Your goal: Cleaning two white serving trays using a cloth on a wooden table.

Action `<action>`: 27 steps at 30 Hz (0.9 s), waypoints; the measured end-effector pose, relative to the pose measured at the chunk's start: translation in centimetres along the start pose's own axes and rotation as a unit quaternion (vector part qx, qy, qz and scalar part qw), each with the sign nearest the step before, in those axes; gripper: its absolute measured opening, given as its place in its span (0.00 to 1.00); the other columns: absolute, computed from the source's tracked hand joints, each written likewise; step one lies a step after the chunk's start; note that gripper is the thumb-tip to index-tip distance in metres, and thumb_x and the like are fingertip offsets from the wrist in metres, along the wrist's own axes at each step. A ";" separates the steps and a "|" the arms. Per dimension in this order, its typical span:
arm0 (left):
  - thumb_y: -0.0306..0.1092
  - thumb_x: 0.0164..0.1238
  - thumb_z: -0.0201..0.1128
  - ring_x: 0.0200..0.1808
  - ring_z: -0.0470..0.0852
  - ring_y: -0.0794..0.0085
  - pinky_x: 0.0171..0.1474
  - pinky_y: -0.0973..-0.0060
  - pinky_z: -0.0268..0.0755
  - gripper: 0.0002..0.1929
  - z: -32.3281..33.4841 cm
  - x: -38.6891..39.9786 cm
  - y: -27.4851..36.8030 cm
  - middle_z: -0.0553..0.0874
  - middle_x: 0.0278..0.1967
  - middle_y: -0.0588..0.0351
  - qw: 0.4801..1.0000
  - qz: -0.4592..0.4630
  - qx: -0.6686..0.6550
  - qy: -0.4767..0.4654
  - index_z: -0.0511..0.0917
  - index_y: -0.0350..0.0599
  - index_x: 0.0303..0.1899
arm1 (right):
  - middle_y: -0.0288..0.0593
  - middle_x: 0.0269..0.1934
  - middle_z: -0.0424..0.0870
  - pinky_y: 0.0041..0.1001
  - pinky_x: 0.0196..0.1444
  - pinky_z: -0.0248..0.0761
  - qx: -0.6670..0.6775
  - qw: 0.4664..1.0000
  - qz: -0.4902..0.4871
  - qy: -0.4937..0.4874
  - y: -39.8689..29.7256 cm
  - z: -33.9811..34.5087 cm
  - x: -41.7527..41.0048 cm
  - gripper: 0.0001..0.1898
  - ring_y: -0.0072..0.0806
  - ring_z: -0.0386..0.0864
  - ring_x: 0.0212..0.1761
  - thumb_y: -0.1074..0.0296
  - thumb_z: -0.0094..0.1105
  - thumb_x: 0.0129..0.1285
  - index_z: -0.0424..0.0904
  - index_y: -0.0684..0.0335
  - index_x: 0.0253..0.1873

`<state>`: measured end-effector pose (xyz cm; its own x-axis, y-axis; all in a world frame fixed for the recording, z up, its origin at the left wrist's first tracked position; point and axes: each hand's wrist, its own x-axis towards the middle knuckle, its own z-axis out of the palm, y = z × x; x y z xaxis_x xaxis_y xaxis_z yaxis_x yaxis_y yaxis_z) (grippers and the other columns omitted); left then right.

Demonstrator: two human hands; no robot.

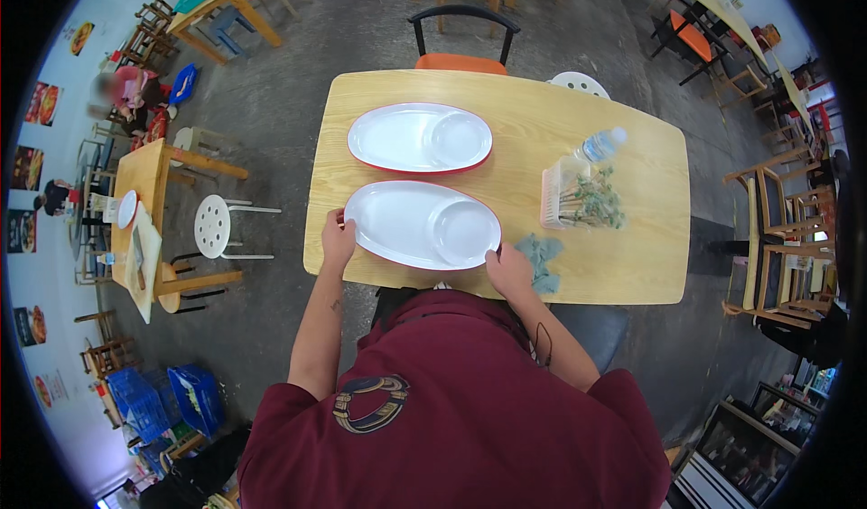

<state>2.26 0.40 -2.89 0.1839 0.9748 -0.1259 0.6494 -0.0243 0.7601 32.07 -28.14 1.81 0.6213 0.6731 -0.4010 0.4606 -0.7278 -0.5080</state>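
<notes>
Before me on the wooden table (637, 268) lies an oval white plate (393, 221) with a red underside and a round section at its right end. My left hand (339, 238) grips its left end, thumb at the rim. The lower right end is held by my right hand (508, 268). Just beyond it, a matching oval plate (389, 136) rests apart from both hands. A crumpled green-grey cloth (540, 258) lies right beside my right hand. Farther right, a clear plastic container (552, 194) lies on its side, leafy sprouts (596, 201) spilling from its opening.
Behind the sprouts is a plastic water bottle (601, 144). An orange-seated chair (462, 62) and a white stool (580, 83) stand at the table's far edge. To the left are another white stool (213, 226) and a side table (154, 170) with a knife (139, 258) on a board.
</notes>
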 end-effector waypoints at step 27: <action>0.33 0.82 0.61 0.56 0.92 0.38 0.60 0.50 0.82 0.20 0.5 -8.0 0.1 0.92 0.53 0.30 0.998 -0.014 -0.019 -0.052 0.79 0.32 0.67 | 0.65 0.63 0.89 0.54 0.70 0.76 0.155 0.988 -0.019 0.024 1.8 -0.7 4.9 0.27 0.64 0.86 0.65 0.52 0.42 0.89 0.75 0.57 0.80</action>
<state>1.18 -7.53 -2.15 0.2426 0.9468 -0.2115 0.6277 0.0130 0.7784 36.40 -26.23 -0.50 0.6398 0.6868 -0.3451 0.2729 -0.6227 -0.7333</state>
